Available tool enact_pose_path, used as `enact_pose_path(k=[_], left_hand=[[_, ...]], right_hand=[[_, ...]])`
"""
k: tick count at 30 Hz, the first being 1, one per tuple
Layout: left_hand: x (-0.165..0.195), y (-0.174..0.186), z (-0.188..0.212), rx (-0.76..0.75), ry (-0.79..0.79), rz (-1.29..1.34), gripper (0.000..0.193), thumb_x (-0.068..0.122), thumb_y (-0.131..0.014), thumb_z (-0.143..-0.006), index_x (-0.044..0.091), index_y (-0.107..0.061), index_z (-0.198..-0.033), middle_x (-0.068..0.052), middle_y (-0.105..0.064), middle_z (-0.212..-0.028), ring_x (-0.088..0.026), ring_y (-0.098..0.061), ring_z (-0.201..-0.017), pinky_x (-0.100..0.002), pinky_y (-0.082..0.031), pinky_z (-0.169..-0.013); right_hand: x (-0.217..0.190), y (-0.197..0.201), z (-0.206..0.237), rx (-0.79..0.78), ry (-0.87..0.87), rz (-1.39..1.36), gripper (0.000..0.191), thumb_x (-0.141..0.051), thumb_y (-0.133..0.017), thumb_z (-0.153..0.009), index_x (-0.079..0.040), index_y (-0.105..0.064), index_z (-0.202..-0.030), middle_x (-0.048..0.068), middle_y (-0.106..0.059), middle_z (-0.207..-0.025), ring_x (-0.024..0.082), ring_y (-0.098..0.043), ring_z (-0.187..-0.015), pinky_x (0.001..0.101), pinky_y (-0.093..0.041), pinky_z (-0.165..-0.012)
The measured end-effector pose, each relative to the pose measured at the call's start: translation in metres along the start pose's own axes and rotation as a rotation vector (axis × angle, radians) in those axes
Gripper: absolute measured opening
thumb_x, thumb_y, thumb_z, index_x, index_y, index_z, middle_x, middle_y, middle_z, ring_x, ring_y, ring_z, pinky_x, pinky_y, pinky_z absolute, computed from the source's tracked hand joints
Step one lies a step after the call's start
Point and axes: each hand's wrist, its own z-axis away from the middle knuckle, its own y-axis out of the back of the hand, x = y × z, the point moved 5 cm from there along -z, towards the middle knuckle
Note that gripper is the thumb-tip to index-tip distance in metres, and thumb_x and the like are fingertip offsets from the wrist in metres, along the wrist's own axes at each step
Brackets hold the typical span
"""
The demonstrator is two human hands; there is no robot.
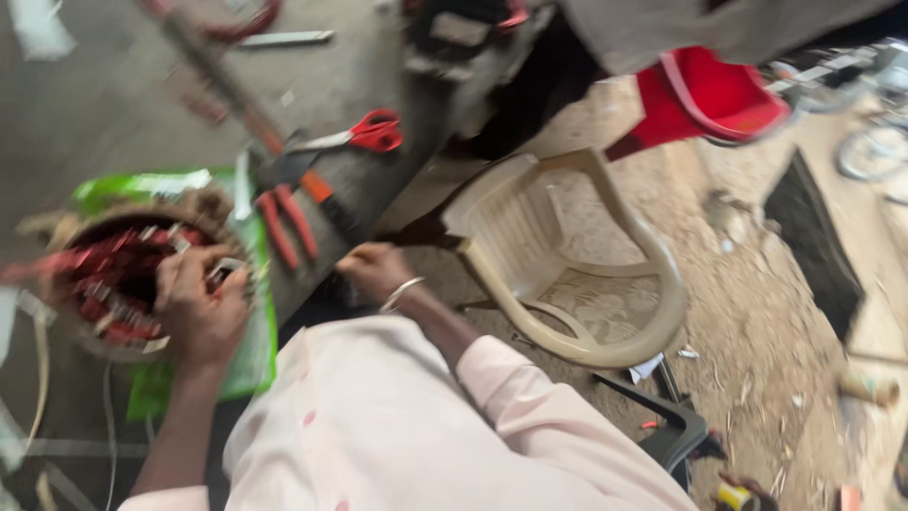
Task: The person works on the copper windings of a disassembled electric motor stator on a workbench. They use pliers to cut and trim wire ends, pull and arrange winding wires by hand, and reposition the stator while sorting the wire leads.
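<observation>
Left hand (199, 308) curls closed, seemingly pinching red windings inside the round metal motor stator (118, 284); right hand (375, 271), grip unclear, braces on the grey surface (113, 104).

Left hand (200, 308) on the motor stator (118, 284) atop a plastic sheet (248, 355), pliers (287, 225) and scissors (355, 134) behind, right hand (376, 271) at the table's (95, 104) edge, chair (577, 260) rightward.

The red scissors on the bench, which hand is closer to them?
Right. The right hand rests at the bench edge just below the red scissors; the left hand is farther away, on the round motor winding.
</observation>
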Motion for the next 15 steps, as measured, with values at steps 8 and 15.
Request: enact_pose_path(k=[8,15], left_hand=[[-0.012,-0.005,0.014,0.009,0.327,-0.038,0.016,0.014,-0.071,-0.092,0.006,-0.074,-0.106,-0.015,-0.069,-0.098,-0.031,-0.069,-0.083,-0.045,-0.055,-0.075],[-0.017,-0.018,-0.001,-0.056,0.565,0.066,0.023,0.025,-0.064,-0.098,0.004,-0.073,-0.095,-0.012,-0.07,-0.078,-0.027,-0.069,-0.073,-0.042,-0.051,-0.067]], right_hand=[[0.047,0.072,-0.03,0.123,0.13,0.015,0.027,-0.027,-0.075,-0.091,-0.002,-0.074,-0.099,-0.003,-0.071,-0.081,0.005,-0.062,-0.073,0.0245,-0.052,-0.065],[-0.028,0.05,-0.07,0.042,0.399,0.718,0.03,-0.036,-0.079,-0.087,-0.01,-0.073,-0.099,0.009,-0.071,-0.091,0.026,-0.072,-0.081,0.0402,-0.056,-0.071]])
